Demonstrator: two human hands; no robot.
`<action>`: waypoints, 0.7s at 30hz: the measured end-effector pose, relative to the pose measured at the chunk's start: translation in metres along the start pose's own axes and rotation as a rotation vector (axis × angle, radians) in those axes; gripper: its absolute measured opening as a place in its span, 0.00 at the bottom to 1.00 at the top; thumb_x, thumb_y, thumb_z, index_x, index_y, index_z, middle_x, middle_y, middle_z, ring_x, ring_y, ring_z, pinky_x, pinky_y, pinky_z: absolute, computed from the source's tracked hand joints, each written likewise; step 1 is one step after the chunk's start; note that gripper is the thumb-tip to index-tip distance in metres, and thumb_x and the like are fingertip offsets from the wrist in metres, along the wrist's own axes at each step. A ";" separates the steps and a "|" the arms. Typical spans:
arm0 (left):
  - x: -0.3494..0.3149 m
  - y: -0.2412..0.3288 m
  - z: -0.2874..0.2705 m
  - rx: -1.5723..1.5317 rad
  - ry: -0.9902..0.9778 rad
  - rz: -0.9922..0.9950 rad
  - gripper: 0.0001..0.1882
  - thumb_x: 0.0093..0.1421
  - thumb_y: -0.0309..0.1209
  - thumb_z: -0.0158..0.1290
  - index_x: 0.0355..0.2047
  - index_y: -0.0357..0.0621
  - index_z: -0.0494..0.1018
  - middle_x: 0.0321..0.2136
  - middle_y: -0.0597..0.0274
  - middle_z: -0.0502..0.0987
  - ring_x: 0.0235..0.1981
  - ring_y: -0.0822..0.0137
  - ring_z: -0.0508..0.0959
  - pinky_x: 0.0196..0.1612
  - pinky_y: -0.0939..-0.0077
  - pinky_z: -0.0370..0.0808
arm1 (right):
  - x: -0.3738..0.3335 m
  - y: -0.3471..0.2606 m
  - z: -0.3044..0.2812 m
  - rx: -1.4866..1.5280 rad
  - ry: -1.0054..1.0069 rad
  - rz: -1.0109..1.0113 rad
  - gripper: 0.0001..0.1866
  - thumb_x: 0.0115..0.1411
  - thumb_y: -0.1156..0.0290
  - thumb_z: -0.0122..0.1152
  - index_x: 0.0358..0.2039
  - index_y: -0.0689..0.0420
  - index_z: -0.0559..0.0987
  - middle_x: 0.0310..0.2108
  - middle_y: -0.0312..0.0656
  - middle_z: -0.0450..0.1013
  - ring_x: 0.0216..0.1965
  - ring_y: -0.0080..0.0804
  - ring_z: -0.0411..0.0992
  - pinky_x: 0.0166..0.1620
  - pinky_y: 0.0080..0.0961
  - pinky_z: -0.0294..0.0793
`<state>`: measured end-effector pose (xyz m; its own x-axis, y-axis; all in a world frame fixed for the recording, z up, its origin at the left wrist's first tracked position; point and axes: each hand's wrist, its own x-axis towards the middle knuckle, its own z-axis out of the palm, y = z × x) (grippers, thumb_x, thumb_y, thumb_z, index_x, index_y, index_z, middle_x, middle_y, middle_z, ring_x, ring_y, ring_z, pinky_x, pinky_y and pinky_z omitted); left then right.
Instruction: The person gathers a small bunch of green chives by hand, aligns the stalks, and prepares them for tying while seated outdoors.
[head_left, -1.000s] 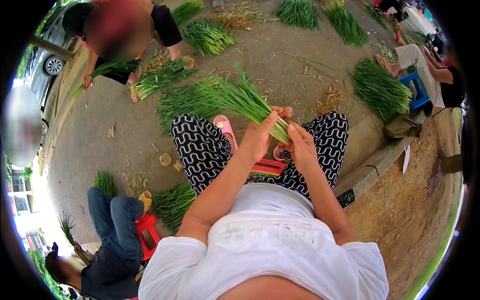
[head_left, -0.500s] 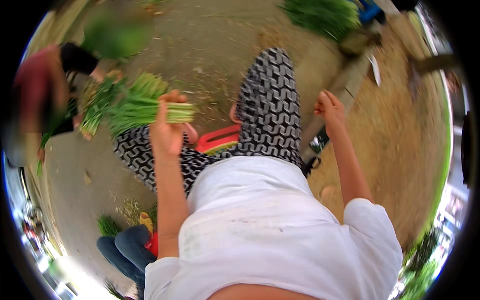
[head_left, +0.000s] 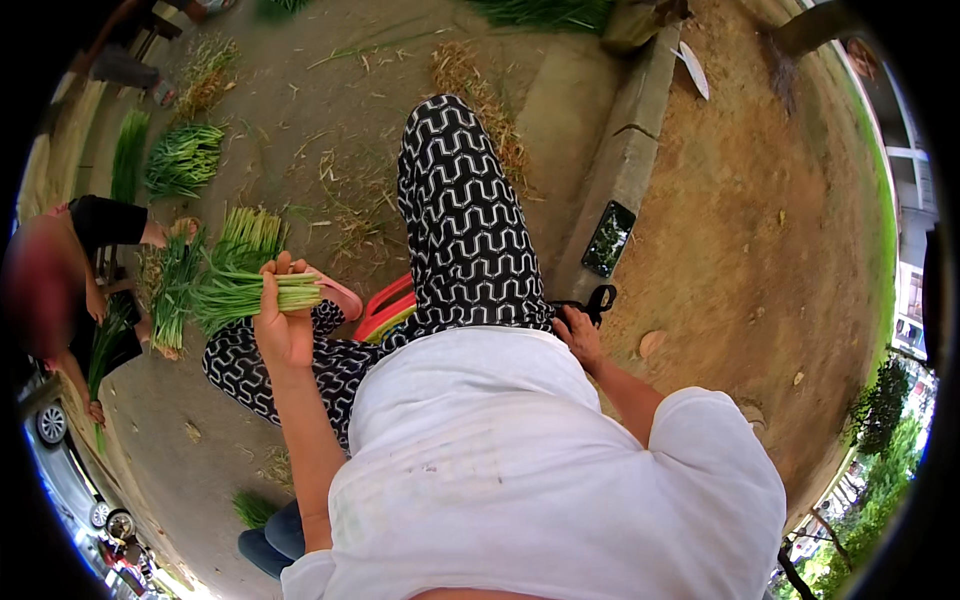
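My left hand (head_left: 284, 325) is closed round a bunch of chives (head_left: 255, 297), its pale cut ends pointing right and its green leaves trailing left over my bent leg. More chives (head_left: 250, 236) lie on the ground just beyond it. Down by my right hip is my right hand (head_left: 580, 338), fingers stretched and slightly apart, with no chives in it. It rests close beside a black looped strap (head_left: 600, 303); whether the fingertips touch it I cannot tell.
A phone (head_left: 609, 239) lies on the concrete curb (head_left: 640, 125) to my right. Beyond, a white-bladed knife (head_left: 692, 72) lies near the curb. A red plastic stool (head_left: 385, 308) shows between my legs. At left a co-worker (head_left: 105, 225) handles greens; several chive piles (head_left: 184, 160) lie around.
My right hand has come down from raised in front, on the right, to beside my hip. My left hand still holds the bunch, slightly lower and further left in view. My head view has shifted.
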<state>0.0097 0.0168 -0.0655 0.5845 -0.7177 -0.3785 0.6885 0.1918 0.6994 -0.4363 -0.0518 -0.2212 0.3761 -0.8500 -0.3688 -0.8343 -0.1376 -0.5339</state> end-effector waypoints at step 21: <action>-0.001 -0.007 0.021 0.026 0.041 0.051 0.10 0.60 0.34 0.45 0.39 0.45 0.66 0.39 0.60 0.72 0.40 0.63 0.72 0.41 0.66 0.71 | 0.001 0.022 0.015 -0.123 -0.050 -0.043 0.21 0.49 0.56 0.54 0.39 0.58 0.74 0.41 0.45 0.68 0.44 0.46 0.63 0.45 0.38 0.66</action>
<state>-0.0043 0.0024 -0.0573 0.6360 -0.6794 -0.3660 0.6461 0.2094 0.7340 -0.4483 -0.0480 -0.2442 0.4295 -0.8161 -0.3868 -0.8590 -0.2369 -0.4540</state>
